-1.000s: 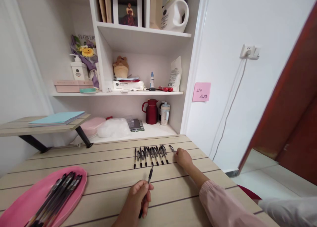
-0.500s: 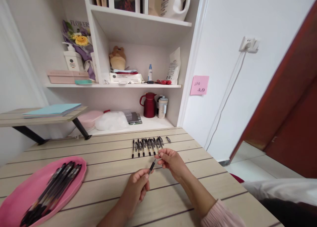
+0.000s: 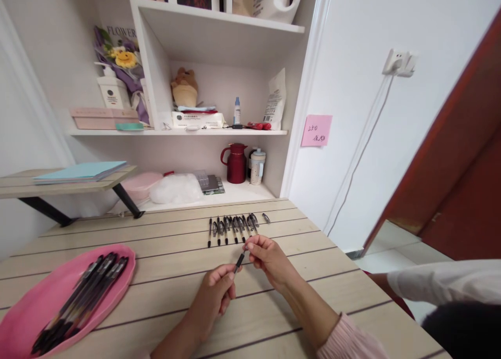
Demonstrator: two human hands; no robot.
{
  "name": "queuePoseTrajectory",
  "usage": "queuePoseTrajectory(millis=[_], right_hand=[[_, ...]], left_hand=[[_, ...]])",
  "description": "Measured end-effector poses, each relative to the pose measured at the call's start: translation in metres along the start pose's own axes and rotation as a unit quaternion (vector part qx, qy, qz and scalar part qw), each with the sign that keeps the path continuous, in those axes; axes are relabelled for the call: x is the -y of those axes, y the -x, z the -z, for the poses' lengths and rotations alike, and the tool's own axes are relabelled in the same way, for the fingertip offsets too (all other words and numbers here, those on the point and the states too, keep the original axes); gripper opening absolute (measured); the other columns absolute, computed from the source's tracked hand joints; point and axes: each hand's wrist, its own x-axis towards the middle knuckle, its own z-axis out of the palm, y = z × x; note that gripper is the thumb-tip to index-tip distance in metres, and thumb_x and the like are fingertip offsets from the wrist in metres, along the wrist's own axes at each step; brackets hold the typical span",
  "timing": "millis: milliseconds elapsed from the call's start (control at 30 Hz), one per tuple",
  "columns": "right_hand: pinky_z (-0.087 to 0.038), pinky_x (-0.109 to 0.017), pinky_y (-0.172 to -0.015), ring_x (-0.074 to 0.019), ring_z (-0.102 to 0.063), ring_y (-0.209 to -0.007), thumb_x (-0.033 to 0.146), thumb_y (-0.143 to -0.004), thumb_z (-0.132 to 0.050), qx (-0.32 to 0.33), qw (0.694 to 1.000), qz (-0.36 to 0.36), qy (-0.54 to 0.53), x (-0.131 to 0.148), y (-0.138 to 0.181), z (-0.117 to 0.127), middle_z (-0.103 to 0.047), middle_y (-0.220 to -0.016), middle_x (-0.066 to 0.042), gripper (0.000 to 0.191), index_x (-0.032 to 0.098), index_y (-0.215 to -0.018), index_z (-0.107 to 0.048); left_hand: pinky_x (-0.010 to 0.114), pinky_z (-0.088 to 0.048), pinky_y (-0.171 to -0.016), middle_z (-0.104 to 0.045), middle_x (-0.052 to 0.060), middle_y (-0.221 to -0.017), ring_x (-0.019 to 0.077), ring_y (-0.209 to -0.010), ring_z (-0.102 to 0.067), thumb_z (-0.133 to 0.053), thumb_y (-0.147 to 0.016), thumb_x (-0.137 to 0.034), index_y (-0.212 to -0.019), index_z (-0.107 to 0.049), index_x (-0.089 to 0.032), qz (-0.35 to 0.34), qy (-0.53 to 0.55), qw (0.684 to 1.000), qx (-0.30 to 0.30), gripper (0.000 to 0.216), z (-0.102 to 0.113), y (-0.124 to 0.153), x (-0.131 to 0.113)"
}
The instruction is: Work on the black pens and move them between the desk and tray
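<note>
Desk [image 3: 168, 273], striped, pale. Left hand [image 3: 219, 288]: pinching one pen [image 3: 239, 262] above it. Right hand [image 3: 268, 259]: fingertips pressed together at the pen's tip; anything between them too small to tell. Beyond: row of pens [image 3: 210, 232], loose cap [image 3: 266, 218]. Left: pink tray [image 3: 35, 286].

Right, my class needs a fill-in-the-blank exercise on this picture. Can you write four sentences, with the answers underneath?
1. The left hand grips a single dark ____, and the right hand is at its tip.
2. The bunched pens lie in an oval tray coloured ____.
3. The sticky note on the wall bears the number ____.
4. The jug beside the pale cup is dark ____.

Missing words: pen; pink; 250; red.
</note>
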Motion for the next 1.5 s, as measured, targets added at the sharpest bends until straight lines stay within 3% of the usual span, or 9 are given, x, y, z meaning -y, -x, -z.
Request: queuePoseTrajectory(millis=[200,667,1200,1500], right_hand=[[-0.023,-0.017,-0.038,-0.0038,-0.042,-0.043,0.035,-0.056,-0.073,-0.018,1.0,0.008,-0.004,-0.0004,-0.0016,0.0018,-0.056,-0.06,0.003,0.03,0.015,-0.073,-0.058],[-0.024,-0.017,-0.038,-0.0039,-0.043,-0.042,0.033,-0.055,-0.075,0.029,0.999,-0.019,-0.01,-0.0041,0.0022,0.0011,-0.06,-0.061,0.001,0.034,0.015,-0.08,-0.061],[-0.023,-0.018,-0.039,-0.0042,-0.038,-0.04,0.036,-0.058,-0.072,0.031,0.997,0.02,0.065,-0.0031,0.0038,0.0007,-0.047,-0.045,0.007,0.028,0.016,-0.066,-0.054],[-0.024,-0.019,-0.041,-0.0048,-0.039,-0.041,0.036,-0.059,-0.072,0.054,0.997,0.027,0.037,-0.0045,0.0063,0.0017,-0.051,-0.047,0.005,0.029,0.015,-0.067,-0.053]], left_hand=[[0.017,-0.013,-0.031,-0.049,-0.007,-0.05,0.0022,-0.029,-0.025,-0.057,-0.068,-0.04,-0.095,-0.057,-0.015,0.0,0.002,1.0,0.001,0.037,0.0001,-0.0001,-0.0009],[0.017,-0.013,-0.031,-0.048,-0.007,-0.048,0.0019,-0.028,-0.026,-0.056,-0.069,-0.04,-0.094,-0.057,-0.014,-0.008,0.003,1.0,0.013,0.036,0.0007,-0.0007,-0.0006],[0.018,-0.014,-0.034,-0.048,-0.006,-0.048,0.0027,-0.031,-0.027,-0.056,-0.068,-0.038,-0.098,-0.059,-0.012,-0.053,-0.031,0.997,-0.034,0.04,-0.0057,0.0053,-0.0026],[0.019,-0.014,-0.034,-0.049,-0.006,-0.05,0.0025,-0.031,-0.028,-0.058,-0.068,-0.039,-0.099,-0.059,-0.013,-0.049,-0.014,0.998,-0.022,0.041,-0.0077,0.007,-0.0002]])
